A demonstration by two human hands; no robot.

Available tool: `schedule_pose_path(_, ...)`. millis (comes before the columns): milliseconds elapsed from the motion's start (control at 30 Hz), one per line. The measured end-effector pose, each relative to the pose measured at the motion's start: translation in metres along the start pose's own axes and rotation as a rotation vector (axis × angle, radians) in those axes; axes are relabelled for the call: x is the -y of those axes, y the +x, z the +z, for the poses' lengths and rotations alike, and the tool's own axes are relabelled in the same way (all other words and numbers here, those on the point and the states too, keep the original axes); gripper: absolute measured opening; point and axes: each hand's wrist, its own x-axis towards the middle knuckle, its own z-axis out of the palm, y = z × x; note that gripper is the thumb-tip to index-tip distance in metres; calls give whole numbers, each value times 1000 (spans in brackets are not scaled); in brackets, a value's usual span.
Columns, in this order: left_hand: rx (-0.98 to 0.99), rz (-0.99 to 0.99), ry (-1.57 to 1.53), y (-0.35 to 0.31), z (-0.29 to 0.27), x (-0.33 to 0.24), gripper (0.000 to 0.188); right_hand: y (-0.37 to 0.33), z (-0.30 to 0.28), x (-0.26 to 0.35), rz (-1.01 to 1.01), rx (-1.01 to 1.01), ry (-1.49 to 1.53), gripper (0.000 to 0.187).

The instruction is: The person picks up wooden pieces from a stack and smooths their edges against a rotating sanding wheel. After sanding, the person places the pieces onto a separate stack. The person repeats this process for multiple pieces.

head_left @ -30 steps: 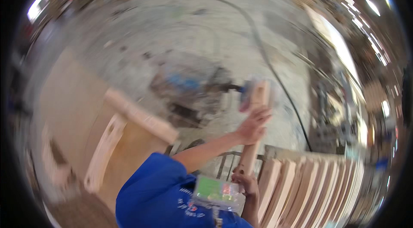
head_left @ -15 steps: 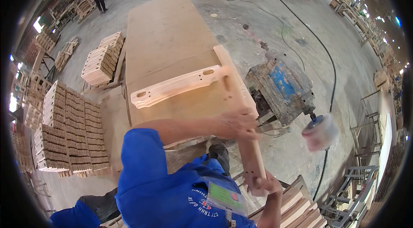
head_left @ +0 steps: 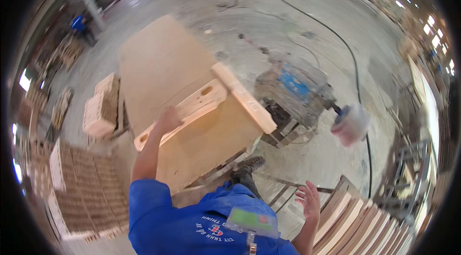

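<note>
Pale wooden slats (head_left: 194, 111) lie close together across the table (head_left: 211, 142), with an oval slot and small holes showing near the far end. My left hand (head_left: 168, 120) reaches over their near-left part, its fingers bent around a slat's edge and somewhat blurred. Down at the right, my right hand (head_left: 309, 199) hovers with nothing in it, fingers apart. Beside it is a stack of wooden slats (head_left: 355, 221). A pale wooden bar (head_left: 244, 97) runs along the table's right edge.
Right of the table stands a worn grey-blue motor machine (head_left: 295, 84), its pink-white drum (head_left: 350, 125) blurred. A black cable (head_left: 355, 67) crosses the floor behind. Stacked wooden parts (head_left: 89, 192) stand at the left, and a person in blue (head_left: 80, 25) is far off.
The slat held in both hands is out of them. My left hand has moved left onto the slats on the table; my right hand has opened. The view has shifted.
</note>
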Motion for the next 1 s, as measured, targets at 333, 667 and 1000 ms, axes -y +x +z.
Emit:
schedule_pose_path(333,-332,285,487,-9,-8,-55,83,-38,3,-18,-142,-148,-644,59)
schedule_pose_path(667,-652,1134,270,54,39,-173,90,-215,-104,-44,303,-1366,-1089,69)
schedule_pose_path(1000,313,1419,138,-73,132,-393,78,-230,-122,-90,196,-1405,-1281,62)
